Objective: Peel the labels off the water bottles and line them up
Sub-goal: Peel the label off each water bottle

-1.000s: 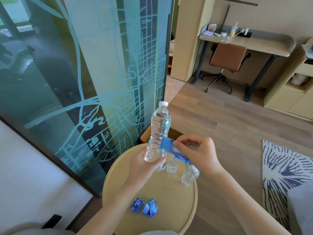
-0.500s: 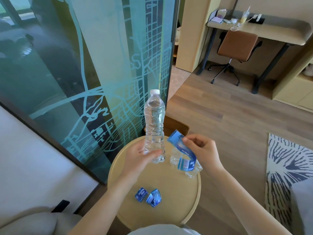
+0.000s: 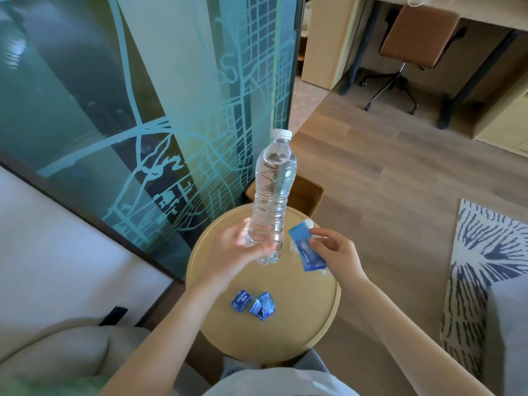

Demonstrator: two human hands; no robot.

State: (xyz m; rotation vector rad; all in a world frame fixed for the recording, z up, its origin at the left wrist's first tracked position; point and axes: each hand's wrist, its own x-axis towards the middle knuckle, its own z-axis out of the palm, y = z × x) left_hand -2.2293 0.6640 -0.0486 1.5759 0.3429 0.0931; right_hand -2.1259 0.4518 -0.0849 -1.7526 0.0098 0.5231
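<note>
Head view: left hand point(image 3: 235, 254) curls fingers and thumb round the lower body of a clear, label-free water bottle point(image 3: 273, 195), held near upright above the round wooden table point(image 3: 333, 304), white cap on top. Right hand point(image 3: 335, 250) pinches a loose blue label point(image 3: 306, 250) just beside the bottle's base; a second bottle point(image 3: 309, 223) sits mostly hidden behind it. Two crumpled labels point(image 3: 241, 300) lie close together on the table's near side.

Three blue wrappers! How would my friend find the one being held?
Start at the round pale wooden table. Above its right side, the right hand pinches a blue plastic label. The other two blue labels lie crumpled on the tabletop; this one hangs loose.
</note>
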